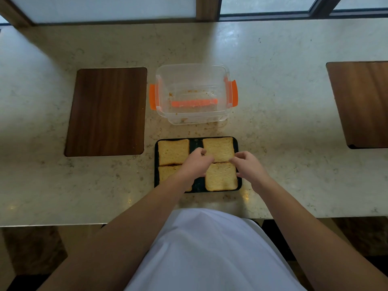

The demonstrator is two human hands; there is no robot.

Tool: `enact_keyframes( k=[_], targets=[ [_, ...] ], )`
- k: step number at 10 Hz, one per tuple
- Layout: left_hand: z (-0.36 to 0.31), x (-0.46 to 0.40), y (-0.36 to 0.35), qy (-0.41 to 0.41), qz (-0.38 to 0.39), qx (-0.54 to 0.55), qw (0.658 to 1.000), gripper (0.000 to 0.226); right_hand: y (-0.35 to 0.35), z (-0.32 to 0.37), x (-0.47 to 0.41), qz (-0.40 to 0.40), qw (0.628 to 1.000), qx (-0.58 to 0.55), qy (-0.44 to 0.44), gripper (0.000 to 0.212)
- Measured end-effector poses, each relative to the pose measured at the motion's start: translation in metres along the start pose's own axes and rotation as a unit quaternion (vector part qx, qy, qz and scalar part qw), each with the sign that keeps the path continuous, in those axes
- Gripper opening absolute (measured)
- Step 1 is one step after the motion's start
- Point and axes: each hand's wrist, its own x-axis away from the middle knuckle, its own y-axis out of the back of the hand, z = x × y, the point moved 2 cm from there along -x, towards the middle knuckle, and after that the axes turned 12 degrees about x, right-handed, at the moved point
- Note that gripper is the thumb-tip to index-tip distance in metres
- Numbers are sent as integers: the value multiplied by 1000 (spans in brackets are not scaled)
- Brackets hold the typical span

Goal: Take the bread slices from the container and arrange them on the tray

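Note:
A black tray [236, 143] lies on the counter in front of me with several bread slices in two columns. The far-left slice [173, 151] and the near-right slice [221, 177] lie flat. My left arm covers most of the near-left slice [165, 172]. My left hand [196, 162] and my right hand [248, 168] pinch the near edge of the far-right slice [218, 148] from either side. Behind the tray stands the clear plastic container [193, 94] with orange clips; only crumbs show inside it.
A dark wooden inlay [106, 111] is set into the marble counter [283, 114] left of the container, another [361, 103] at the far right. Windows run along the back. The counter's front edge is close to my body.

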Motion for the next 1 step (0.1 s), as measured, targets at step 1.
enact_keyframes(
  k=[1],
  targets=[
    [0, 3, 2, -16, -6, -15, 1000, 61, -2, 4, 1, -22, 999, 22, 4, 52]
  ],
)
